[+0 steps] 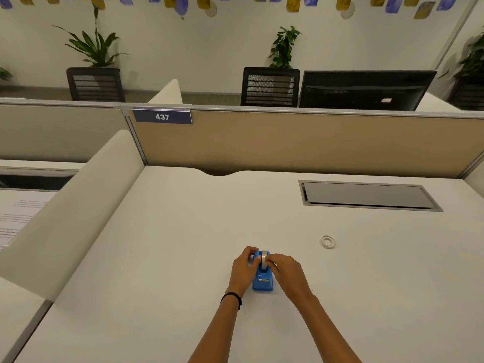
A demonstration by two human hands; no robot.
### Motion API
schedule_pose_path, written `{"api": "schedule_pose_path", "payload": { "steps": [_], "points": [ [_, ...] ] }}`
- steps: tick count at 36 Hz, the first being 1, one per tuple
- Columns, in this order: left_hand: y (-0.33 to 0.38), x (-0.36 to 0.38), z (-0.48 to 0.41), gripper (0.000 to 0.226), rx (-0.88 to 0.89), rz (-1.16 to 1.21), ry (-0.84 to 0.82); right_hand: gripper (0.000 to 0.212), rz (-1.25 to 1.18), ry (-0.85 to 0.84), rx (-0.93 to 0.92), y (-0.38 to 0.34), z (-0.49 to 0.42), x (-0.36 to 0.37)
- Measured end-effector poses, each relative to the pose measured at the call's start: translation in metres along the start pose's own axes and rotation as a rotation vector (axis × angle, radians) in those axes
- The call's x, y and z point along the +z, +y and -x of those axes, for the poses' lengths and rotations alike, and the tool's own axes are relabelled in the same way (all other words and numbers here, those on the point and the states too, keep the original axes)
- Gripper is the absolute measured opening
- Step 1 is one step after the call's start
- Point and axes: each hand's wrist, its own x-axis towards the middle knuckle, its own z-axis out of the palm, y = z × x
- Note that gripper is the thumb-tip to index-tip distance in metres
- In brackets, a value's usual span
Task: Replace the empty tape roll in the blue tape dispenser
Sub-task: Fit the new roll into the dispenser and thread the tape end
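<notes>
The blue tape dispenser point(262, 282) stands on the white desk point(183, 244), its cutter end toward me. A tape roll point(264, 259) sits edge-on in its top slot. My left hand point(242, 268) grips the dispenser's left side, thumb and fingers against the roll. From the other side, my right hand point(286, 271) pinches the roll with its fingertips. A small white ring, the empty tape core point(328, 242), lies flat on the desk to the right, apart from both hands.
A grey cable hatch point(366, 196) is set into the desk at the back right. A beige partition point(288, 142) with a "437" label point(162, 116) closes the far edge. A white side divider point(73, 205) rises on the left.
</notes>
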Motion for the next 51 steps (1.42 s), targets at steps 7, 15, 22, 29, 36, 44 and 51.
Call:
{"api": "schedule_pose_path", "payload": {
  "steps": [7, 15, 22, 29, 36, 44, 51],
  "points": [
    [-0.002, 0.001, -0.001, 0.021, 0.017, -0.007, 0.015, 0.021, -0.113, 0.055, -0.012, 0.001, 0.007, 0.005],
    [-0.004, 0.002, -0.001, 0.019, 0.024, 0.009, 0.023, 0.016, -0.3, 0.089, 0.032, -0.001, 0.014, 0.012],
    [-0.005, 0.002, -0.001, 0.02, 0.023, 0.003, 0.03, 0.006, -0.41, 0.095, 0.114, -0.001, 0.016, 0.018],
    [-0.004, 0.001, 0.0, 0.021, 0.016, 0.017, 0.023, 0.015, -0.456, 0.054, 0.164, 0.001, 0.016, 0.023],
    [-0.004, 0.001, 0.0, 0.02, 0.016, 0.021, 0.025, 0.024, -0.532, 0.035, 0.208, 0.0, 0.015, 0.025],
    [-0.003, 0.002, 0.001, 0.021, 0.016, 0.017, 0.022, 0.023, -0.556, 0.038, 0.218, 0.0, 0.017, 0.024],
    [-0.004, 0.002, 0.0, 0.021, 0.005, 0.021, 0.016, 0.022, -0.545, 0.033, 0.21, -0.003, 0.018, 0.023]
  ]
}}
